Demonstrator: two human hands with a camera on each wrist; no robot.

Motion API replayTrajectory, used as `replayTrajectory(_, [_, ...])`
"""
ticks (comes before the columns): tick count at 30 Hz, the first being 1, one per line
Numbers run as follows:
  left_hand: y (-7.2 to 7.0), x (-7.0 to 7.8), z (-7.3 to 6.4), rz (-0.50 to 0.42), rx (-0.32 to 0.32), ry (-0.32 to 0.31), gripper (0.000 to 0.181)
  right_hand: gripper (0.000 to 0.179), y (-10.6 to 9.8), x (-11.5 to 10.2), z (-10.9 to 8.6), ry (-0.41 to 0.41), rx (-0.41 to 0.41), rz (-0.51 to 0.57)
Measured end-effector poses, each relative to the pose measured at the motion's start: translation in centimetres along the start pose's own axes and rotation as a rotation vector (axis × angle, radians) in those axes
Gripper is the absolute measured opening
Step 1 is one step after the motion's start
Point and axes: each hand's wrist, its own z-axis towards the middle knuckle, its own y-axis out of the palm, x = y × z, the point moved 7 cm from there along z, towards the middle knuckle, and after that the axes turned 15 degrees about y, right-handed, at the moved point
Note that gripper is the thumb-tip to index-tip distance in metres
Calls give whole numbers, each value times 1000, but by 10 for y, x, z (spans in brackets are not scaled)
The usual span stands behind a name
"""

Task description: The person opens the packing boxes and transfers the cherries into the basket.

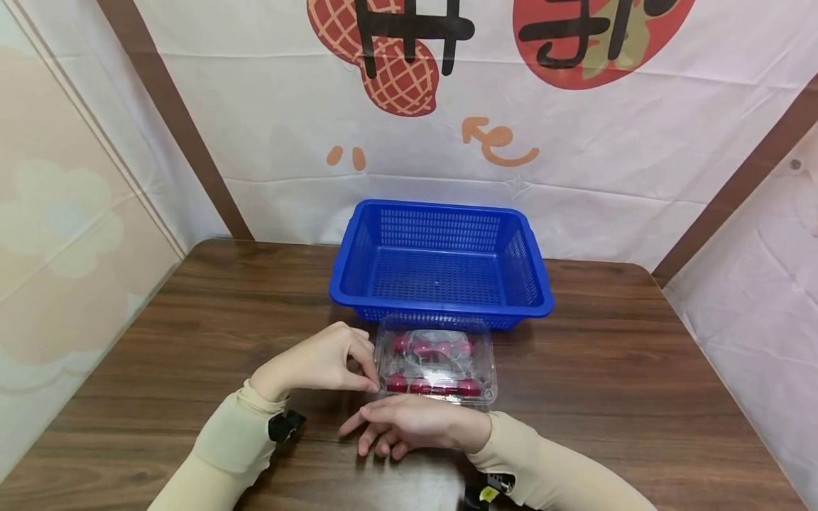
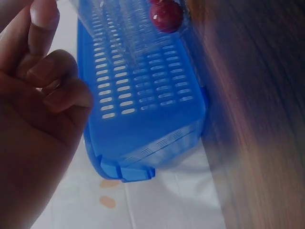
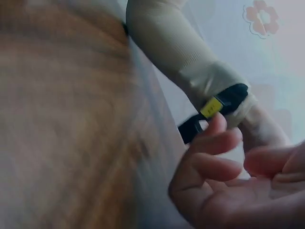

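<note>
A clear plastic box (image 1: 437, 362) with several shiny red round fruits in it stands on the table, close against the front of a blue basket (image 1: 441, 310). My left hand (image 1: 329, 360) pinches the box's front left corner between thumb and index finger; its other fingers are curled in the left wrist view. Just in front of the box, my right hand (image 1: 418, 426) hovers palm turned inward, its fingers loosely bent and holding nothing. One red fruit (image 2: 166, 16) shows through the plastic in the left wrist view.
The blue basket has slotted walls and stands at the table's back edge. Beneath everything is a dark wooden table (image 1: 613, 383). Printed white cloth (image 1: 268, 121) hangs behind and at both sides.
</note>
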Motion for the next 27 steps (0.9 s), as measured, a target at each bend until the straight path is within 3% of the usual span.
replayTrajectory(9, [6,0,2,-14,-56,-25,17,51,7,10,9,18,-225,250])
replayTrajectory(13, [6,1,1,23,-78,-42,17,46,8,12,11,39,-261,418])
replayTrajectory(16, [5,2,2,49,-77,-36,16,38,7,15,11,31,-211,545])
replayTrajectory(21, [6,3,3,86,-82,-34,15,17,-4,23,10,-18,-29,720])
replayTrajectory(27, [4,3,3,129,-88,-40,14,10,-14,27,5,-49,130,829])
